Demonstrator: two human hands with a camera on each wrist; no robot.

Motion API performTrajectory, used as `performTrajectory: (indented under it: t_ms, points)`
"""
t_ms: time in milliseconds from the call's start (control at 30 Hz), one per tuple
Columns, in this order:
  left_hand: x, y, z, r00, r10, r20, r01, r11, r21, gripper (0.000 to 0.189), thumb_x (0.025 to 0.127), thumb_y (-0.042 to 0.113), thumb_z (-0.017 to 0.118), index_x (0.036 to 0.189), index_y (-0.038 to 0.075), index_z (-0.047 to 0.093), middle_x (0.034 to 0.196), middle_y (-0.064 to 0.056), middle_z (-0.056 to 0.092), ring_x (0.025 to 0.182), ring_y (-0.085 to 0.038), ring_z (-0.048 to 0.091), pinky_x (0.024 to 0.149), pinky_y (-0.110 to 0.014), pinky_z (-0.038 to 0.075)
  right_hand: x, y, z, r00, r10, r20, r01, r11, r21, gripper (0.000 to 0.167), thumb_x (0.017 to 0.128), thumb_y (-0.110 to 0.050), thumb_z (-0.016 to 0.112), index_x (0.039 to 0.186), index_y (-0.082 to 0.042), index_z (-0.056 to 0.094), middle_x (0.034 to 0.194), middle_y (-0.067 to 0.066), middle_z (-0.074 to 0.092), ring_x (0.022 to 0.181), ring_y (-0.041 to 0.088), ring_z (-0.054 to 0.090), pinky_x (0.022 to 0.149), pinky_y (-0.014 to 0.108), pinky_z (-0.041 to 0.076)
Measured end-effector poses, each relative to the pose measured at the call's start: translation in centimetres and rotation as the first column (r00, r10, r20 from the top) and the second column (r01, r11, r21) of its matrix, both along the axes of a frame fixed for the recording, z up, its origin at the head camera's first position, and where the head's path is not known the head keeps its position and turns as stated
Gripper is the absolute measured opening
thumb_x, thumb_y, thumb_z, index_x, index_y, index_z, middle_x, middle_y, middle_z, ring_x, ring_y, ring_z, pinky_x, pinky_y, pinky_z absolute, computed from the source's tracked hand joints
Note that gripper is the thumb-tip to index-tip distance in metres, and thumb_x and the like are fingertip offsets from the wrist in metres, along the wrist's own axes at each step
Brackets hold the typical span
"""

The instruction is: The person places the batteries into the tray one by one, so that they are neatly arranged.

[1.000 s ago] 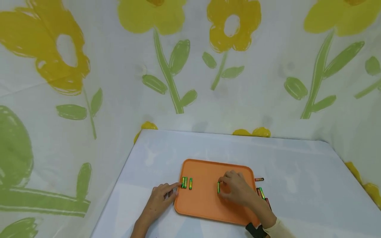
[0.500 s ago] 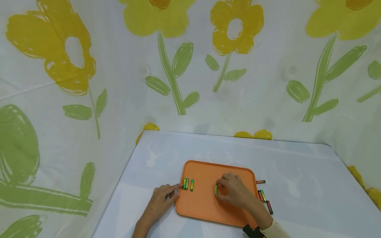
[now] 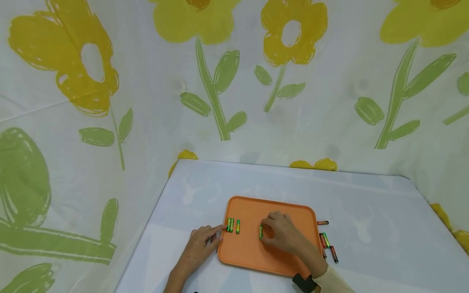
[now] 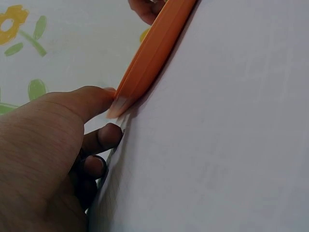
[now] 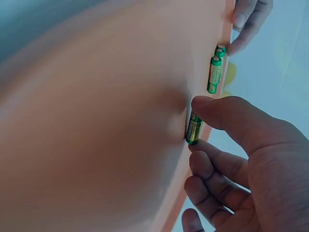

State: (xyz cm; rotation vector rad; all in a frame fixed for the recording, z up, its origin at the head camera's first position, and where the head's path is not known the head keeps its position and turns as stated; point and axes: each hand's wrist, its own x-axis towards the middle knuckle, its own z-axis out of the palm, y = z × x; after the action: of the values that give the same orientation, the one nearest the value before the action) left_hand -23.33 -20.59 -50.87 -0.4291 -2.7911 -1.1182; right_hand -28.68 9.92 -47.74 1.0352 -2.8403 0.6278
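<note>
My right hand (image 3: pixel 281 232) pinches a green battery (image 3: pixel 261 232) between thumb and fingertips, upright in the head view, over the middle of the orange tray (image 3: pixel 249 260). The right wrist view shows the thumb on one end of this battery (image 5: pixel 194 129) and a finger at the other. Left of it lies a single green battery (image 3: pixel 238 226), then a side-by-side pair of green batteries (image 3: pixel 230 225) along the left rim. My left hand (image 3: pixel 198 246) rests at that rim, its index finger reaching the pair and its thumb (image 4: pixel 99 101) at the tray's edge.
Right of the tray, on the white tablecloth (image 3: pixel 381 228), several loose batteries lie: a red-and-black one (image 3: pixel 323 222) at the back, a green one (image 3: pixel 326 240) beside red ones, and another red one (image 3: pixel 334 254) nearer. A flower-print curtain (image 3: pixel 322 101) stands behind the table.
My right hand has slid the pinched battery leftward across the tray, closer to the other green batteries. My left hand stays at the left rim. The head view has shifted slightly.
</note>
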Motion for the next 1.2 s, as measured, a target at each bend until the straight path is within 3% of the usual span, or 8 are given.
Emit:
performTrajectory:
  t_ms: [333, 767, 1000, 1200]
  points:
    - [0.0, -0.1, -0.2, 1.0, -0.006, -0.012, 0.006, 1.0, 0.003, 0.033, 0.097, 0.034, 0.068, 0.13, 0.032, 0.068, 0.075, 0.023, 0.046, 0.068, -0.002, 0.038, 0.073, -0.031, 0.029, -0.3, -1.7, 0.1, 1.0, 0.01, 0.019, -0.011, 1.0, 0.012, 0.034, 0.078, -0.034, 0.086, 0.104, -0.018, 0.072, 0.091, -0.009, 0.053, 0.084, 0.01, 0.04, 0.075, 0.037, 0.03]
    - [-0.4, -0.3, 0.1, 1.0, 0.006, 0.013, -0.006, 1.0, -0.01, 0.034, 0.096, 0.036, 0.068, 0.13, 0.034, 0.067, 0.074, 0.022, 0.046, 0.068, -0.002, 0.04, 0.074, -0.031, 0.03, -0.8, -4.6, 0.5, 1.0, 0.01, -0.019, -0.01, 1.0, 0.006, 0.032, 0.079, -0.031, 0.087, 0.103, -0.017, 0.072, 0.092, -0.007, 0.054, 0.083, 0.012, 0.042, 0.075, 0.037, 0.029]
    - [-0.4, -0.1, 0.1, 0.999, 0.003, -0.05, -0.003, 1.0, 0.0, 0.034, 0.095, 0.032, 0.07, 0.129, 0.031, 0.069, 0.074, 0.024, 0.045, 0.07, -0.001, 0.041, 0.073, -0.031, 0.029, -0.9, -5.5, 0.6, 1.0, -0.011, -0.028, 0.011, 1.0, -0.005, 0.034, 0.078, -0.03, 0.088, 0.103, -0.014, 0.072, 0.094, -0.004, 0.057, 0.085, 0.016, 0.046, 0.074, 0.036, 0.03]
    - [-0.1, -0.2, 0.0, 0.998, 0.008, -0.061, -0.008, 1.0, -0.002, 0.033, 0.095, 0.033, 0.07, 0.128, 0.031, 0.069, 0.074, 0.024, 0.045, 0.07, 0.0, 0.041, 0.072, -0.03, 0.029, -1.1, -6.1, 0.1, 0.999, -0.001, -0.033, 0.001, 1.0, -0.004, 0.034, 0.078, -0.03, 0.088, 0.103, -0.013, 0.072, 0.095, -0.003, 0.058, 0.087, 0.016, 0.047, 0.075, 0.036, 0.032]
